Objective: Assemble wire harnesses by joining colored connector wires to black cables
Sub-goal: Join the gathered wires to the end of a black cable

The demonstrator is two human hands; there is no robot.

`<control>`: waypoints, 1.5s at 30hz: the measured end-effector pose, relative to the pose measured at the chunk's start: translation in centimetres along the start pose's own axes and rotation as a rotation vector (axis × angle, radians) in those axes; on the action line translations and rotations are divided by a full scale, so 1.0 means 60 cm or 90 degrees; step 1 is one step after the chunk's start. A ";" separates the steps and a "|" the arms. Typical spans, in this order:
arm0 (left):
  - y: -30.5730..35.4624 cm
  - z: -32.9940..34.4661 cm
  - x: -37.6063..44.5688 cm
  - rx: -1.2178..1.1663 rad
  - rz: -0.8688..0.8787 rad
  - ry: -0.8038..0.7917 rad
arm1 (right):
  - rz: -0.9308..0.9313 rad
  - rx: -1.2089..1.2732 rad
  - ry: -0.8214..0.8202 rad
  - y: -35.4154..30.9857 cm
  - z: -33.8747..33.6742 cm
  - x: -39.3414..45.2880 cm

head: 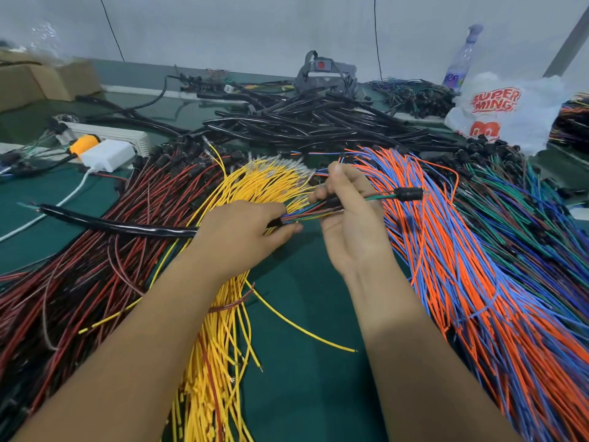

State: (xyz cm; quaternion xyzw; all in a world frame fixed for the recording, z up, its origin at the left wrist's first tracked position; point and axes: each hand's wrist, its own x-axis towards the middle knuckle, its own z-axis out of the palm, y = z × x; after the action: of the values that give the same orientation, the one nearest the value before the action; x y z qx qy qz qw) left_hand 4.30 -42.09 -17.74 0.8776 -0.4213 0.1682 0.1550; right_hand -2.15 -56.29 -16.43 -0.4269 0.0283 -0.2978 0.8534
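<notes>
My left hand (pixel 242 231) grips the end of a black cable (pixel 121 225) that runs off to the left over the red wires. Thin coloured wires (pixel 306 215) stick out of that cable end between my two hands. My right hand (pixel 347 215) pinches these coloured wires, and a green and red lead with a black connector (pixel 409 194) sticks out to its right. A yellow wire bundle (pixel 223 314) lies under my left forearm.
Red and black wires (pixel 79 282) are spread at the left, orange and blue wires (pixel 478 282) at the right, green and blue ones (pixel 541 202) beyond. A pile of black cables (pixel 318 122), a power strip (pixel 105 135), a plastic bag (pixel 503 110) and a bottle (pixel 459 65) stand at the back.
</notes>
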 end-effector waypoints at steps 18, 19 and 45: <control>0.020 -0.005 -0.001 -0.110 -0.075 0.086 | 0.041 -0.133 -0.016 0.040 0.030 -0.020; 0.021 -0.006 -0.002 -0.138 -0.079 0.092 | 0.046 -0.137 -0.016 0.039 0.029 -0.020; 0.014 -0.005 0.005 -0.100 -0.084 -0.022 | -0.115 -0.332 0.141 0.021 0.003 0.000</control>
State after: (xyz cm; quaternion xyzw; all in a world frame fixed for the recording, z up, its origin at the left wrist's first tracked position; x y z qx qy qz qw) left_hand 3.76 -42.65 -17.25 0.8913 -0.3773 0.1090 0.2266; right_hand -1.51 -55.58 -17.23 -0.5974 0.1586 -0.3996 0.6769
